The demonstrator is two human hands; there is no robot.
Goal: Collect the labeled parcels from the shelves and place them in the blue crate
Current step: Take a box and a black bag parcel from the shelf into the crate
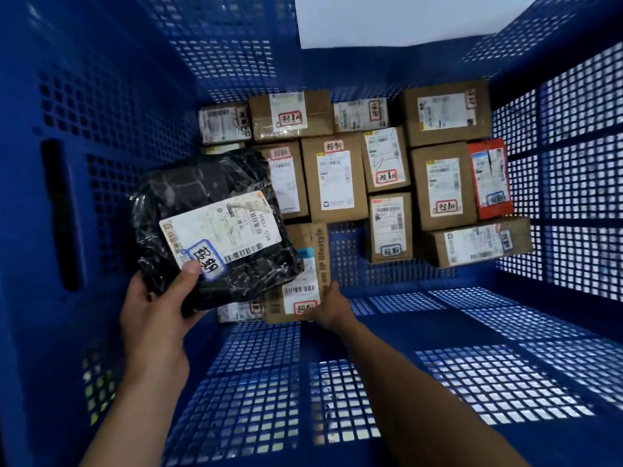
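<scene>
You are reaching both arms down into the blue crate (101,136), your left hand (158,318) gripping the near corner of a black plastic-wrapped parcel (209,227), thumb pressing on its white label. Your right hand (332,306) is closing its fingers (333,288) on the near end of a brown cardboard box (305,274) lying on the crate floor. More labeled cardboard parcels (337,176) are lying packed in rows at the far end.

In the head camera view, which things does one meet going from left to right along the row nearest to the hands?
Left hand → black plastic-wrapped parcel → brown cardboard box with side print → right hand → bare blue crate floor.
</scene>
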